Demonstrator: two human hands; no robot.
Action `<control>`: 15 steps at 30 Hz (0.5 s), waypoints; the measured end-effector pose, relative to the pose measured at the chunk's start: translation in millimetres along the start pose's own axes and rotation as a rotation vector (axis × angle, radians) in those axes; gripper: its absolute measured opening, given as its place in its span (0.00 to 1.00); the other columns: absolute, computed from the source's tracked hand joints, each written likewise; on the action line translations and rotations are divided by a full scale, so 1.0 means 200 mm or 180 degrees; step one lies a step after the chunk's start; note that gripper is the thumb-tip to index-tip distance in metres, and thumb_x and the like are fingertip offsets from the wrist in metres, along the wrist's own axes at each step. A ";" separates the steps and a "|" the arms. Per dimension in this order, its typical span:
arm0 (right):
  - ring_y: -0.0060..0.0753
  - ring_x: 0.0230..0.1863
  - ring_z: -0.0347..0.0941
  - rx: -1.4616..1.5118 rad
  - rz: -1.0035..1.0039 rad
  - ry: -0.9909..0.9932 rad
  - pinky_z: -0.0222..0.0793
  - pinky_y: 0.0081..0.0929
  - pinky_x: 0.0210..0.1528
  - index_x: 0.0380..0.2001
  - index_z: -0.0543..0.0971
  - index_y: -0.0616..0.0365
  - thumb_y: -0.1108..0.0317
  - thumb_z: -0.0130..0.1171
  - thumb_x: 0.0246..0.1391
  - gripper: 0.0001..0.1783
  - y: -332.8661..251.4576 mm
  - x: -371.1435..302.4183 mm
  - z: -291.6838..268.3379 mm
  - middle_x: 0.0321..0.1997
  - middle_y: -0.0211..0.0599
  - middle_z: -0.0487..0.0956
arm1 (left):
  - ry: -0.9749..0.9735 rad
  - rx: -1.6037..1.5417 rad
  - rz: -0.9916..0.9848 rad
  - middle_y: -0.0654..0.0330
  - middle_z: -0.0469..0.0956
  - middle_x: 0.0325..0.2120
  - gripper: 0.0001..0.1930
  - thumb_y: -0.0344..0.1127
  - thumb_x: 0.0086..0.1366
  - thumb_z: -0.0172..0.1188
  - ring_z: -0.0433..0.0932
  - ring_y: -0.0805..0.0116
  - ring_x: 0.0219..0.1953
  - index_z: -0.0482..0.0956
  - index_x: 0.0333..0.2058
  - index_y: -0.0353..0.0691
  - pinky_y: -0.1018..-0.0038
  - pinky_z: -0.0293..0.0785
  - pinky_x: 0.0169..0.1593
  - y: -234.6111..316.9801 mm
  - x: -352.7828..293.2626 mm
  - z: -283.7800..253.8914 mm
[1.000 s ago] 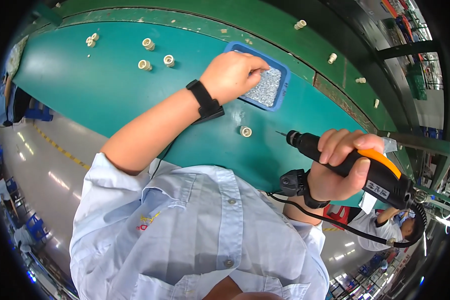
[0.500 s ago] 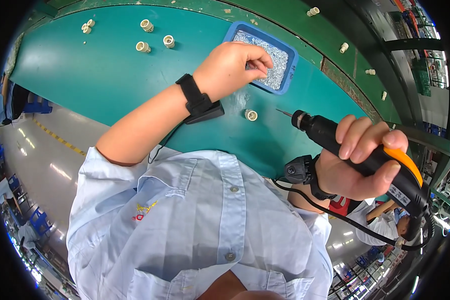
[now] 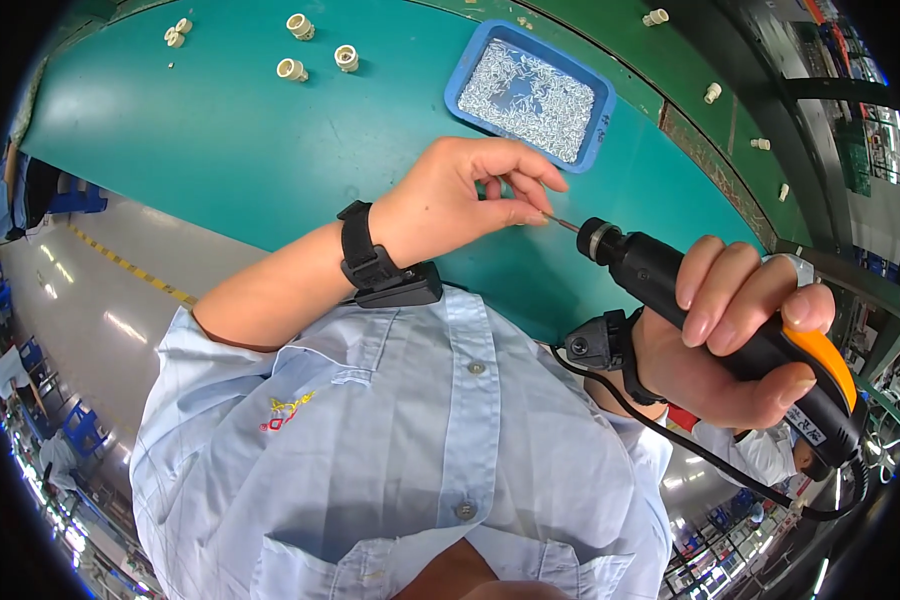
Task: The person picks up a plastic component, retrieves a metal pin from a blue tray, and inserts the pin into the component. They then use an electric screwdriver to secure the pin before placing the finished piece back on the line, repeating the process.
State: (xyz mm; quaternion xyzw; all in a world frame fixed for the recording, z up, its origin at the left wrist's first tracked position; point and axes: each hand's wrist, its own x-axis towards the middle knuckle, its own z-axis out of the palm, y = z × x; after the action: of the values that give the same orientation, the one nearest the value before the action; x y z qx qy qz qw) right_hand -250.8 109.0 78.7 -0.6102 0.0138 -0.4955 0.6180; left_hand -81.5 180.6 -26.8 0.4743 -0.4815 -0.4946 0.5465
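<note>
Screwdriver [image 3: 660, 278] — black, orange; tray [image 3: 550, 46] — blue; teal tabletop [image 3: 230, 120].

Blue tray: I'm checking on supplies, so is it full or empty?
Partly filled: small silvery pieces cover most of the blue tray's floor, but bare blue shows through near the middle.

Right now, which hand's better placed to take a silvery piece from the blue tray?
Likely the left hand: it is nearer the blue tray and grips no tool, though whether it pinches something small is unclear. The right hand is wrapped around the power screwdriver.
</note>
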 end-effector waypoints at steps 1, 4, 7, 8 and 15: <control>0.20 0.18 0.62 0.0000 0.0002 -0.0003 0.55 0.21 0.24 0.40 0.67 0.55 0.50 0.47 0.56 0.20 0.00 0.00 0.00 0.19 0.25 0.65 | -0.0004 -0.0011 0.0011 0.68 0.80 0.28 0.14 0.23 0.50 0.62 0.75 0.83 0.30 0.78 0.38 0.43 0.85 0.63 0.30 0.00 0.00 0.00; 0.20 0.18 0.62 -0.0015 0.0003 -0.0033 0.55 0.21 0.24 0.40 0.67 0.55 0.50 0.47 0.56 0.20 0.00 0.00 0.00 0.19 0.26 0.64 | 0.0044 0.0089 0.0072 0.68 0.80 0.28 0.14 0.23 0.50 0.63 0.75 0.82 0.29 0.78 0.37 0.43 0.84 0.63 0.30 0.00 -0.01 0.01; 0.20 0.18 0.61 -0.0063 0.0057 0.0000 0.55 0.20 0.24 0.40 0.67 0.56 0.50 0.46 0.56 0.20 0.00 0.00 0.02 0.19 0.26 0.64 | 0.0077 0.0154 0.0118 0.68 0.80 0.28 0.14 0.24 0.49 0.63 0.76 0.81 0.30 0.78 0.36 0.43 0.84 0.63 0.30 0.00 -0.01 0.01; 0.20 0.18 0.61 -0.0085 0.0085 0.0016 0.55 0.20 0.24 0.40 0.67 0.56 0.50 0.46 0.56 0.20 0.01 0.00 0.02 0.19 0.26 0.64 | 0.0082 0.0171 0.0138 0.68 0.80 0.28 0.13 0.24 0.49 0.64 0.76 0.81 0.30 0.78 0.36 0.43 0.84 0.64 0.31 0.00 -0.01 0.01; 0.26 0.15 0.63 -0.0263 0.0211 0.0123 0.60 0.24 0.20 0.39 0.65 0.58 0.50 0.51 0.55 0.22 0.07 0.00 0.00 0.17 0.30 0.66 | 0.0232 0.0933 0.0411 0.65 0.79 0.29 0.15 0.26 0.46 0.67 0.76 0.73 0.30 0.77 0.36 0.41 0.79 0.68 0.32 -0.05 -0.01 0.03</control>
State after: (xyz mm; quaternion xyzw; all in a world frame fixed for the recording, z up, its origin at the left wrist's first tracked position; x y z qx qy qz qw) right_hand -242.4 105.9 68.8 -0.6247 0.0664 -0.4855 0.6080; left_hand -88.2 181.1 -36.3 0.5346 -0.5578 -0.3653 0.5192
